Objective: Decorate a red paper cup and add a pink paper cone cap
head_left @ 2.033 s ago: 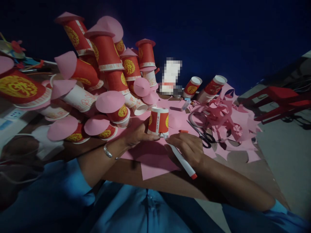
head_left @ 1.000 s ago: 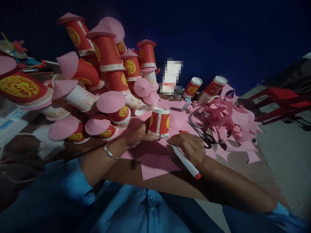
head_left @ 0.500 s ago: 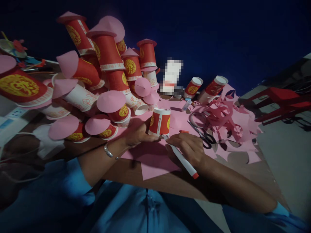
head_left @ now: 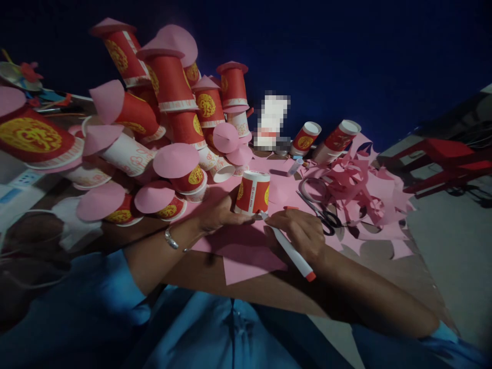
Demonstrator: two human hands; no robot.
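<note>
A red and white paper cup (head_left: pixel 252 193) stands upside down on pink paper (head_left: pixel 249 259) in the middle of the table. My left hand (head_left: pixel 221 212) grips the cup's left side and lower rim, fingers partly hidden behind it. In my right hand (head_left: pixel 302 233) is a white marker (head_left: pixel 292 253) with a red end, its tip at the cup's lower rim. A small red cap (head_left: pixel 291 208) shows just behind my right hand. Black-handled scissors (head_left: pixel 326 221) lie to the right of that hand, beside a roll of tape (head_left: pixel 313 188).
Many red cups with pink paper cones (head_left: pixel 165 82) are piled at the left. Pink paper scraps (head_left: pixel 369 189) heap up at the right, with two cups (head_left: pixel 306 138) behind. A white power strip (head_left: pixel 19 192) sits far left, and a red stool (head_left: pixel 442 154) stands beyond the table.
My right hand and the marker have shifted slightly to the right along the cup's lower rim. My left hand and the cup look unmoved.
</note>
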